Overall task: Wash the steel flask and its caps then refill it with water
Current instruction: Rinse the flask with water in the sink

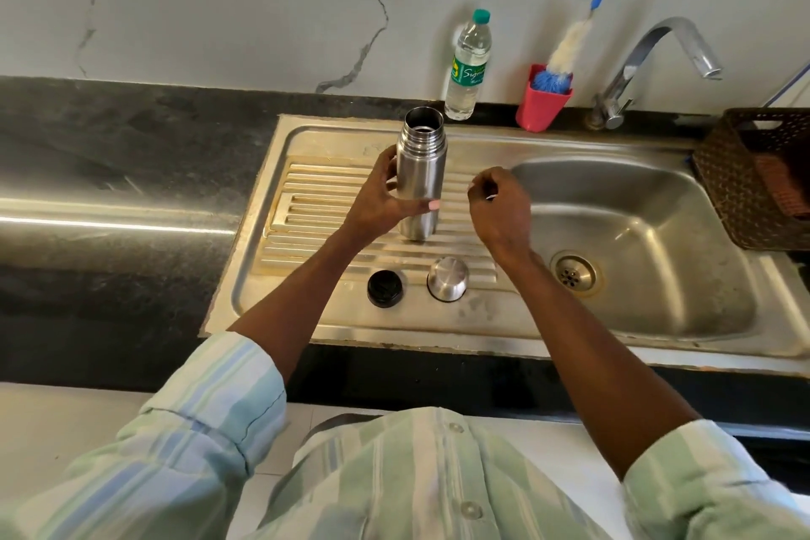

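Two bare hands work over a steel sink set into a dark bench. The left hand (380, 193) grips the open steel flask (420, 171), fingers wrapped round its body and the thumb pressed across the front, holding it upright at the ribbed draining board (307, 206); whether its base touches the board is unclear. The right hand (497, 206) hangs just beside the flask with fingers loosely curled; something small and pale may sit at the fingertips, too small to tell.

Both caps lie near the front edge of the board: a black inner cap (385, 288) and a steel outer cap (448, 278), close together, apart from the flask.

The basin (635, 232) with its drain (573, 272) is to the right, the tap (657, 57) behind it showing no water. A bottle brush (565, 53) stands in a red cup (541, 103), beside a plastic water bottle (468, 66).

Risks, as judgement: a wet, one-handed hold could let the smooth flask slip and clatter into the basin. A forearm passing low over the board could knock a cap off the front edge. Reaching for the brush might topple the plastic bottle.
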`<action>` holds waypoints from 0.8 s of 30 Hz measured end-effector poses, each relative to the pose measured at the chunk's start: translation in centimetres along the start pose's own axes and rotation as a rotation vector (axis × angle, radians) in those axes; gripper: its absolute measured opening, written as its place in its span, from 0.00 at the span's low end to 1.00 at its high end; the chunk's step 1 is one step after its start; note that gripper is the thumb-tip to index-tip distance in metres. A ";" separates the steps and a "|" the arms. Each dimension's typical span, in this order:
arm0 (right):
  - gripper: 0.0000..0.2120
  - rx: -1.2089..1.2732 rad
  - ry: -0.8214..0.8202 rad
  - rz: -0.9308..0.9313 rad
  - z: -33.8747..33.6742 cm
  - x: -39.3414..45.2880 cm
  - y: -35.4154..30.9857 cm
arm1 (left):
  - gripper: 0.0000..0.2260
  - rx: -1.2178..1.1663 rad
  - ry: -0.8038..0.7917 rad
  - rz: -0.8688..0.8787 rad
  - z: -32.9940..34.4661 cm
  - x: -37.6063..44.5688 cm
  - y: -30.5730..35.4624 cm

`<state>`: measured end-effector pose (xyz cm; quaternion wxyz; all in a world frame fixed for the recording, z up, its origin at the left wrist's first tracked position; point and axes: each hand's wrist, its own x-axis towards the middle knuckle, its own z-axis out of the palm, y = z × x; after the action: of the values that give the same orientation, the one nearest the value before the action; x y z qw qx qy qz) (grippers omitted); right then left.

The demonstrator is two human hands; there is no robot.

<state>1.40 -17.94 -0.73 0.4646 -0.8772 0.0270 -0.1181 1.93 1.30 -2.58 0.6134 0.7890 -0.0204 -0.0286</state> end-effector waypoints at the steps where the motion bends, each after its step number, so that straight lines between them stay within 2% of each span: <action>1: 0.02 -0.016 -0.014 0.005 0.1 0.5 0.2 | 0.46 0.009 0.044 0.008 0.5 0.0 0.3; 8: 0.09 -0.108 -0.100 0.002 -0.2 1.6 2.1 | 0.35 0.085 0.265 0.003 2.8 0.0 1.9; 12: 0.07 -0.143 -0.098 0.004 -2.7 1.6 3.6 | 0.32 0.139 0.320 0.047 4.5 -0.8 2.7; 19: 0.06 -0.157 -0.104 -0.043 -9.9 3.7 8.8 | 0.28 0.245 0.293 0.178 11.2 -1.3 7.7; 24: 0.06 -0.173 -0.096 0.000 -16.4 5.9 13.9 | 0.28 0.296 0.207 0.148 17.6 -0.6 10.4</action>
<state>4.14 -39.96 -2.20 0.3878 -0.9187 0.0151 -0.0733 0.12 -18.29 3.19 0.4900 0.8656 -0.0191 0.1009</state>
